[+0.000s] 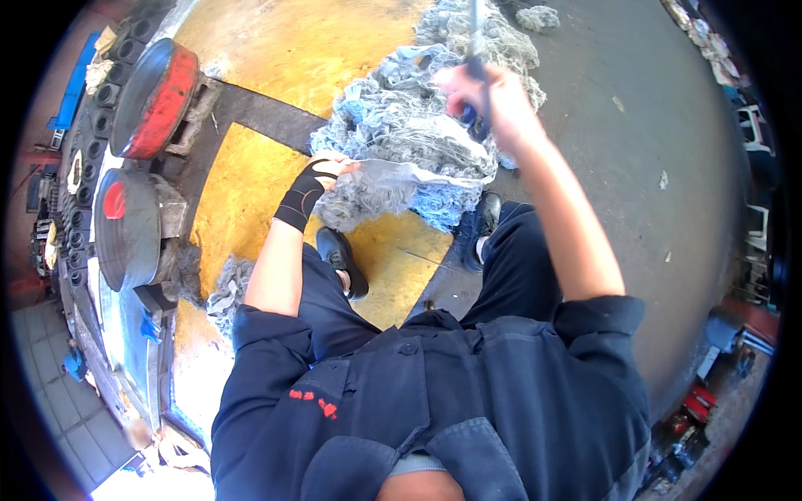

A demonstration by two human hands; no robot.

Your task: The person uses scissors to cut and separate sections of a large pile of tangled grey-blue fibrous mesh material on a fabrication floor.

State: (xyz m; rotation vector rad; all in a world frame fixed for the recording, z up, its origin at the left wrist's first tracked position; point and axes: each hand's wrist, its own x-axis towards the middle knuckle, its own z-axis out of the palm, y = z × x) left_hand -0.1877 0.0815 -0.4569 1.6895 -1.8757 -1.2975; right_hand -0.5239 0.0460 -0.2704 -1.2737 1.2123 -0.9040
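My left hand (336,166), in a black wrist wrap, pinches one end of a thin pale strip of cloth (393,173). This strip stretches rightward across a heap of tangled grey and blue fibre waste (393,113). Above the right part of that heap, my right hand (493,96) is closed around a dark-handled tool (476,67) with a long metal blade pointing away from me. Motion blurs the tool, so I cannot tell whether it is a knife or scissors. Bright blue threads (443,206) lie under the strip, near my right shoe.
Yellow floor panels (242,184) lie under the heap's left side, with grey floor (626,167) to the right. At left stand a red-and-black drum (171,100) and a dark round drum (129,230). Loose grey fibre (230,288) lies beside my left forearm.
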